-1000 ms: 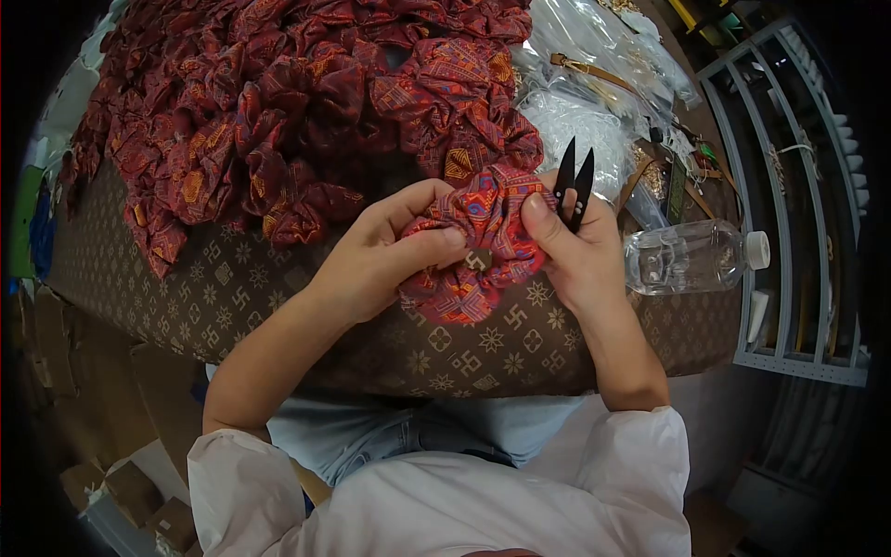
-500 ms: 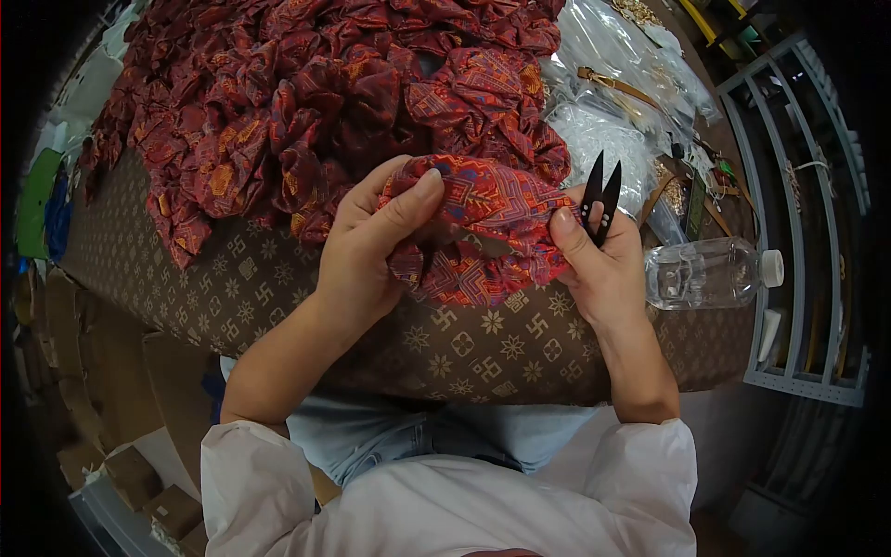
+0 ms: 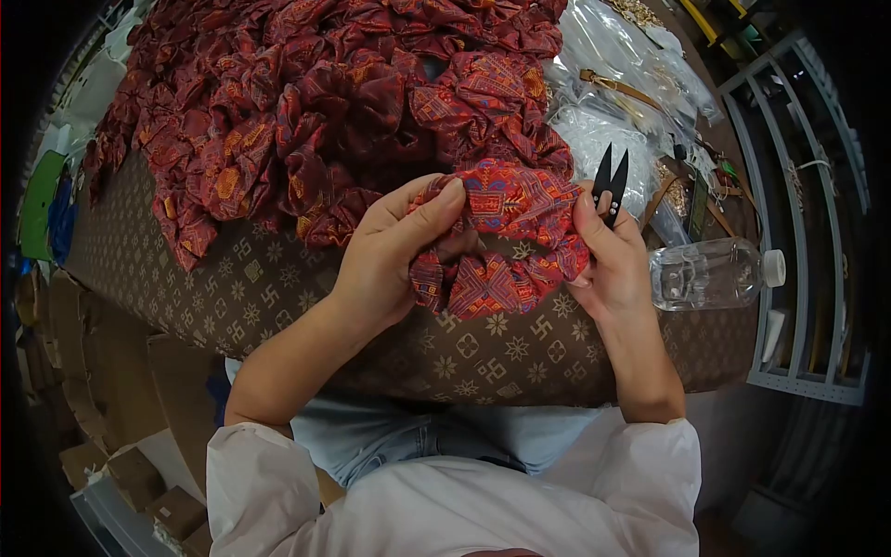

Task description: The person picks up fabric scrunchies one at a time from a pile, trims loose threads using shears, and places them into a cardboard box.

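My left hand (image 3: 390, 251) and right hand (image 3: 613, 265) each pinched one red patterned scrunchie (image 3: 506, 241), held over the table (image 3: 483, 353) edge. The right also gripped one pair of black snips (image 3: 610, 186). Beyond lay one scrunchie heap (image 3: 306, 102) and one clear bottle (image 3: 710, 274).

Brown patterned table (image 3: 464, 353), grey metal rack (image 3: 798, 186) rt, cardboard boxes (image 3: 130, 483) lower lft.
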A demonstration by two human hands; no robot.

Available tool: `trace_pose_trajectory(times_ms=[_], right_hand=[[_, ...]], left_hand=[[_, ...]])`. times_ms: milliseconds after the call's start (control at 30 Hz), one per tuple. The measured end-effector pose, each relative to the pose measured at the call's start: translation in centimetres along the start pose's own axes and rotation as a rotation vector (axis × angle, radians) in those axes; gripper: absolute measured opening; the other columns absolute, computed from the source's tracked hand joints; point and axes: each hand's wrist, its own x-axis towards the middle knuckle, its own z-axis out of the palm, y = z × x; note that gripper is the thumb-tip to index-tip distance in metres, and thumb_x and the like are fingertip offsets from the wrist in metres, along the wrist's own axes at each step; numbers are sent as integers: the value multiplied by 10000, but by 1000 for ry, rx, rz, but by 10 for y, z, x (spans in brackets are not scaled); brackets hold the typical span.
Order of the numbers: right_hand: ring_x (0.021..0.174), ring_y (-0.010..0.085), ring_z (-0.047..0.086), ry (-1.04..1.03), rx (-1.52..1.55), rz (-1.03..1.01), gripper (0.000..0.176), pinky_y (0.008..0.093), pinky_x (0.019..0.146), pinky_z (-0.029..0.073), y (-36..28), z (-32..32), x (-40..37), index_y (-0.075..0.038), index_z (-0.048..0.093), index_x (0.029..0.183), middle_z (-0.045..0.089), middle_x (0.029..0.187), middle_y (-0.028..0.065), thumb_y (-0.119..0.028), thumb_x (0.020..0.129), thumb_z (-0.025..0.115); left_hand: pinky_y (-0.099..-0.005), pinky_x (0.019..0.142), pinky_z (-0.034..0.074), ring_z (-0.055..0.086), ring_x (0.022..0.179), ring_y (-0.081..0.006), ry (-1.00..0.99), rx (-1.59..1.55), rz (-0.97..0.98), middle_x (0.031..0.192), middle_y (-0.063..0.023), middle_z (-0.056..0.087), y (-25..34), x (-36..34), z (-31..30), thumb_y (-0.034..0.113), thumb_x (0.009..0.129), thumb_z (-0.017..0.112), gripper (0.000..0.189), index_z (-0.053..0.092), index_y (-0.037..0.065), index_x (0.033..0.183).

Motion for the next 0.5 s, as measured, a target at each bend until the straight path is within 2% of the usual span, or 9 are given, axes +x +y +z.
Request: trace_pose_trajectory(times_ms=[133, 233, 300, 400, 500], right_hand=[[393, 20, 325, 9, -1, -57, 89, 175, 338, 201, 0, -3, 1, -84, 521, 902, 473, 625, -36, -157, 864, 489], [390, 18, 318, -19, 32, -73, 86, 174, 340, 199, 1, -6, 2, -78, 520, 897, 460, 601, -39, -151, 860, 495], [388, 13, 307, -132, -5, -62, 97, 174, 342, 202, 2, -8, 2, -70, 520, 898, 438, 574, -44, -155, 856, 502], [388, 10, 301, -110, -69, -65, 111, 175, 343, 203, 3, -5, 0, -63, 522, 892, 419, 553, -50, -166, 850, 514], [394, 13, 303, -87, -66, -47, 129, 174, 346, 216, 1, -2, -2, -56, 524, 876, 414, 552, -51, -182, 847, 523]], left_hand=[[-174, 556, 334, 369, 585, -33, -38, 4, -2, 729, 21, 482, -2, 2, -3, 157, 870, 462, 162, 514, 17, 931], [-181, 591, 388, 446, 616, -44, -22, 27, 15, 766, 2, 523, 0, 0, -4, 156, 869, 461, 172, 513, 11, 944], [-205, 656, 444, 536, 685, -81, 65, -32, 28, 841, -33, 568, 6, -2, 0, 156, 869, 453, 188, 508, 6, 969], [-236, 713, 469, 575, 747, -117, 25, -106, 16, 905, -64, 583, 6, -2, -7, 164, 869, 451, 208, 501, 3, 991], [-236, 697, 466, 576, 741, -119, 32, -93, 9, 900, -66, 583, 5, -2, -5, 182, 870, 447, 222, 499, 6, 996]])
